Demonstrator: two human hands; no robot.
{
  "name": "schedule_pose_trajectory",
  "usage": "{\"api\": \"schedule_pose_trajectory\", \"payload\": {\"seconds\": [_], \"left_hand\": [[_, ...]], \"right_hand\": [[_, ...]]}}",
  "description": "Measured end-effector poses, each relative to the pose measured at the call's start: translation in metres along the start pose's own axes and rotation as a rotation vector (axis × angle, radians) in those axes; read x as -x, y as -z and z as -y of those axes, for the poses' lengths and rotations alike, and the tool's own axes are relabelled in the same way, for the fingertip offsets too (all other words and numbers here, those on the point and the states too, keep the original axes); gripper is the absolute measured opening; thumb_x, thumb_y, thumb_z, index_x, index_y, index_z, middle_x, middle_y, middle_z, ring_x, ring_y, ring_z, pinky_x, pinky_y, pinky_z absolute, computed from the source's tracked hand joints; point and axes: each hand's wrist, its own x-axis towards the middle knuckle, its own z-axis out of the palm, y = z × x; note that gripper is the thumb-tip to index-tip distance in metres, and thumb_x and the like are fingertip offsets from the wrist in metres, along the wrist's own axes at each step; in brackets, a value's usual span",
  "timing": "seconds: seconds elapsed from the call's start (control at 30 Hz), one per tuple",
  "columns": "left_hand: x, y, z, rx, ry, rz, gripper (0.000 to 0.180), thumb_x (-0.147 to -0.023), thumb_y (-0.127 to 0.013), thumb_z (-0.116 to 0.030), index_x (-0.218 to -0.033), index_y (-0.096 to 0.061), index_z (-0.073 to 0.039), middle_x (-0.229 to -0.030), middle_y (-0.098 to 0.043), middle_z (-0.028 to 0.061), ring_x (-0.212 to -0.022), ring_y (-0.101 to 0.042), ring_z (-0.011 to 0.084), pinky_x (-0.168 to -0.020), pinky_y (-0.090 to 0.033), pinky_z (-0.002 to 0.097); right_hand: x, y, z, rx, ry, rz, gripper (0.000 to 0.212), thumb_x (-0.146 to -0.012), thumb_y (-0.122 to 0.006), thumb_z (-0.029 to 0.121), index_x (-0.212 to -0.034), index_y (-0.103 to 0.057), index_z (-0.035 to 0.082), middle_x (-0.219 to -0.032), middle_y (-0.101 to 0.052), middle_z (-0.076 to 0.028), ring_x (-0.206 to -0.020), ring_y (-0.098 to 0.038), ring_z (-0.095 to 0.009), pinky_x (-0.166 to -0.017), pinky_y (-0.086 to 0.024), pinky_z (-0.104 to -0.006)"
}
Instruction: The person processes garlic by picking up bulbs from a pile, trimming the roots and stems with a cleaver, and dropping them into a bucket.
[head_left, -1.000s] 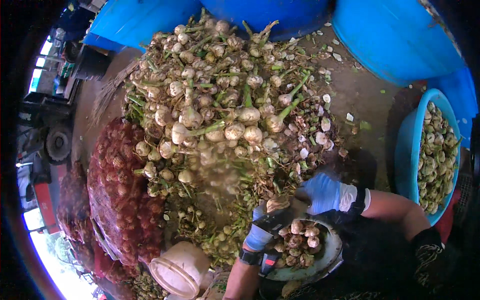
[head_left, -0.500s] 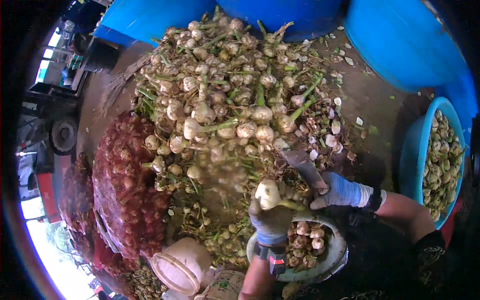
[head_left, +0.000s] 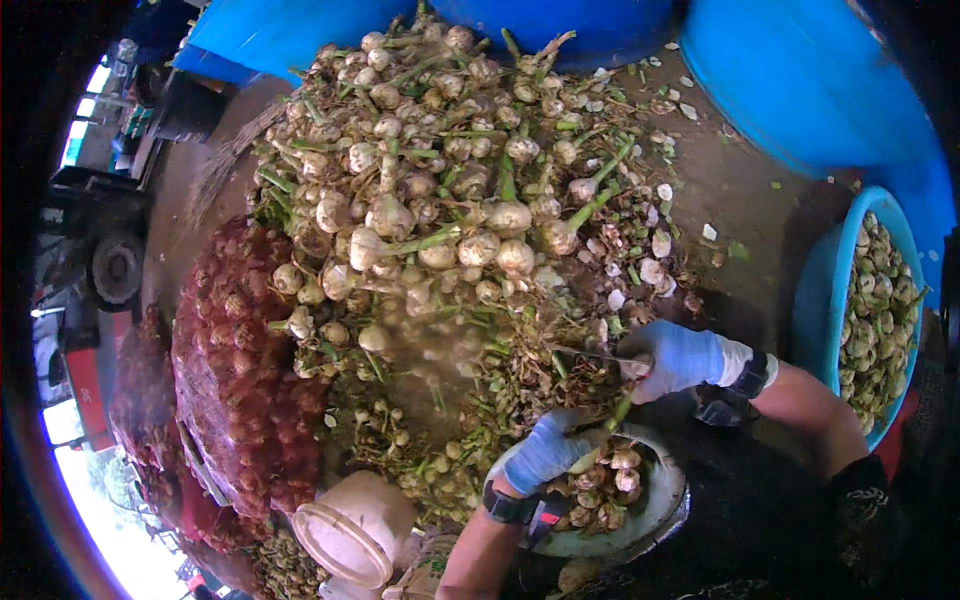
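Note:
My left hand (head_left: pixel 548 452), in a blue-and-grey work glove, is closed round a garlic plant above a white basin (head_left: pixel 668 520). The garlic's green stem (head_left: pixel 619 412) sticks out toward my right hand; most of its bulb is hidden by the fingers. My right hand (head_left: pixel 678 362), gloved the same way, grips a knife (head_left: pixel 592 355) whose thin blade points left, seen nearly edge-on. Trimmed garlic bulbs (head_left: pixel 610 490) lie in the basin below. Ahead rises a big heap of garlic (head_left: pixel 440 180) with stems and roots still on.
Red mesh sacks of garlic (head_left: pixel 245 370) stand at the left, beside a pale bucket (head_left: pixel 355 525). A light-blue tub (head_left: pixel 818 320) full of green-stemmed pieces is at the right. Large blue drums (head_left: pixel 800 85) stand at the back. Peelings and scraps (head_left: pixel 655 245) litter the floor.
My left hand has turned and lowered, so the white bulb that showed is now mostly hidden. My right hand has risen slightly, and its knife has swung from pointing away to pointing left.

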Motion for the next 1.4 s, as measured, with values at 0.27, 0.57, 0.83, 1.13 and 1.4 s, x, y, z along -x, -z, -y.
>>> {"api": "schedule_pose_trajectory", "payload": {"seconds": [0.27,0.57,0.83,1.13,1.4], "left_hand": [[0.006,0.010,0.009,0.064,0.149,-0.353,0.022,-0.081,-0.064,-0.006,-0.101,-0.066,0.003,-0.088,-0.068,0.0070,-0.077,-0.060,0.0100,-0.069,-0.050,0.0253],[0.037,0.031,0.001,-0.513,-0.461,0.241,0.038,-0.081,-0.067,-0.022,-0.111,-0.060,0.001,-0.095,-0.066,0.0140,-0.084,-0.065,0.0257,-0.075,-0.051,0.0324],[-0.057,0.125,0.104,-0.472,0.220,-0.962,0.038,-0.078,-0.073,-0.024,-0.105,-0.060,0.000,-0.091,-0.067,0.0106,-0.075,-0.061,0.0179,-0.067,-0.048,0.0329],[-0.018,0.119,0.118,0.167,-0.187,-1.091,0.033,-0.081,-0.065,-0.006,-0.109,-0.051,0.003,-0.089,-0.064,0.0097,-0.077,-0.063,0.0183,-0.071,-0.052,0.0290],[0.013,0.056,0.071,0.449,-0.224,-0.981,0.030,-0.089,-0.054,-0.030,-0.108,-0.055,-0.007,-0.091,-0.062,0.0028,-0.071,-0.058,0.0145,-0.062,-0.050,0.0276]], "right_hand": [[-0.004,-0.015,0.011,-0.310,-0.119,-0.188,0.023,-0.071,-0.075,0.021,-0.072,-0.058,0.005,-0.059,-0.053,-0.003,-0.055,-0.049,-0.013,-0.053,-0.041,-0.0314],[0.014,-0.037,-0.056,0.440,-0.466,0.349,0.047,-0.057,-0.076,0.038,-0.082,-0.065,-0.001,-0.074,-0.064,-0.015,-0.067,-0.062,-0.027,-0.059,-0.048,-0.0401],[-0.001,-0.012,-0.018,-0.148,-0.700,0.140,0.028,-0.067,-0.076,0.024,-0.068,-0.061,0.000,-0.057,-0.060,-0.006,-0.048,-0.058,-0.014,-0.046,-0.046,-0.0288],[0.010,-0.014,-0.045,0.272,-0.539,0.160,0.042,-0.066,-0.072,0.038,-0.084,-0.063,0.001,-0.069,-0.061,-0.020,-0.065,-0.062,-0.035,-0.061,-0.049,-0.0405],[-0.013,-0.027,0.030,0.340,-0.082,0.108,0.034,-0.071,-0.061,0.037,-0.087,-0.063,0.007,-0.072,-0.062,-0.018,-0.068,-0.061,-0.037,-0.060,-0.049,-0.0462]]}}
